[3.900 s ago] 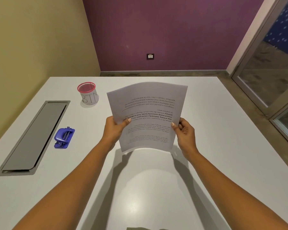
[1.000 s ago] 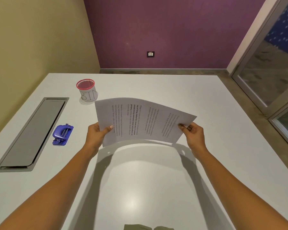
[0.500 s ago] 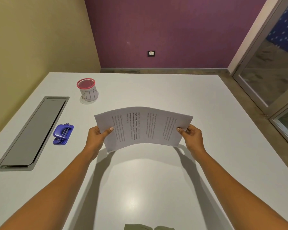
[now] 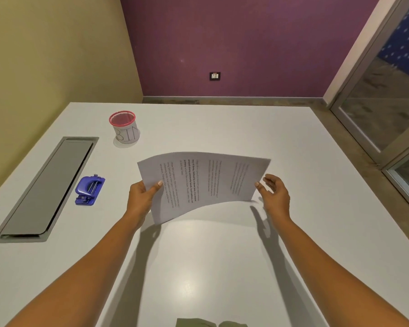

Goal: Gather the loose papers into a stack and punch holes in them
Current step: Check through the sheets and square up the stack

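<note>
A stack of printed papers [image 4: 203,182] hangs sideways above the middle of the white table [image 4: 293,161], its right end sagging toward the tabletop. My left hand [image 4: 142,199] pinches the stack's left short edge, thumb on top. Beside the right edge, my right hand [image 4: 273,194] has its fingers spread and loose, just off the paper. A blue hole punch [image 4: 89,190] sits on the table to the left of my left hand, apart from it.
A pink mesh cup marked "BIN" [image 4: 125,128] stands at the back left. A long grey cable hatch [image 4: 47,187] is set into the table along the left side. A glass door lies to the right, beyond the table's edge.
The papers were turned from upright to sideways and lowered. In the last half second my right hand let go of the right edge and opened; the left hand keeps its grip.
</note>
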`<action>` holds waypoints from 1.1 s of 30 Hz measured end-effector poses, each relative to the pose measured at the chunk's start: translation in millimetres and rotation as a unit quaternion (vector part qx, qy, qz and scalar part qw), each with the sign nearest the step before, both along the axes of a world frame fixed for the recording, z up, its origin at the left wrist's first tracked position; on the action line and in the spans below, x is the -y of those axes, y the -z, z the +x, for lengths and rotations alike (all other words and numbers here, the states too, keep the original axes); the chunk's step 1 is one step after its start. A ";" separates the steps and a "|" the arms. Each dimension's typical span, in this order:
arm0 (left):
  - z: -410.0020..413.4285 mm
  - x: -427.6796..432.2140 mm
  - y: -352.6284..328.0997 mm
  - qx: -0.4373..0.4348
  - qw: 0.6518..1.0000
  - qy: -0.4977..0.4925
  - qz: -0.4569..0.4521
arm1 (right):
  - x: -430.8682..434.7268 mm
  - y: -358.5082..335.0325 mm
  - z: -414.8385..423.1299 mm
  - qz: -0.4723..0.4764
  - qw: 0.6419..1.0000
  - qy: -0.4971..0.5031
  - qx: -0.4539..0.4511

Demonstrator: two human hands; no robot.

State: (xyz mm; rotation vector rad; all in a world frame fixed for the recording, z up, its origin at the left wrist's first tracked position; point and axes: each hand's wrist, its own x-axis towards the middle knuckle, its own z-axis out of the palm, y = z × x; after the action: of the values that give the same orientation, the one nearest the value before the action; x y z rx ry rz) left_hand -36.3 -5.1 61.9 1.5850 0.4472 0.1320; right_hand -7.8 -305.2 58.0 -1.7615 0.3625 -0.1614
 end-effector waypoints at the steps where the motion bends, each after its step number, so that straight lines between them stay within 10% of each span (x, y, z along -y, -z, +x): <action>1: 0.0 1.5 0.6 -0.002 1.000 -0.006 -0.003 | -0.6 1.8 -2.0 0.000 1.000 0.011 -0.008; 11: -0.7 25.2 12.7 -0.039 0.990 -0.106 -0.085 | -33.6 31.2 -25.4 0.046 0.969 -0.097 -0.222; 20: -9.3 56.4 15.9 -0.062 0.957 -0.179 -0.219 | -64.5 21.6 -21.2 0.307 0.917 -0.110 -0.232; 33: -19.4 50.1 38.8 -0.162 0.964 -0.122 -0.174 | -50.1 35.5 -13.8 0.104 0.972 -0.048 -0.206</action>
State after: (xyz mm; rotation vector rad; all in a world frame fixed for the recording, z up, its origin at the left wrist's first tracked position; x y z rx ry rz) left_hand -55.7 -55.1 23.1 1.2021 0.8735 -0.0203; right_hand -21.6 -255.1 22.5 -1.5935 0.5709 0.3088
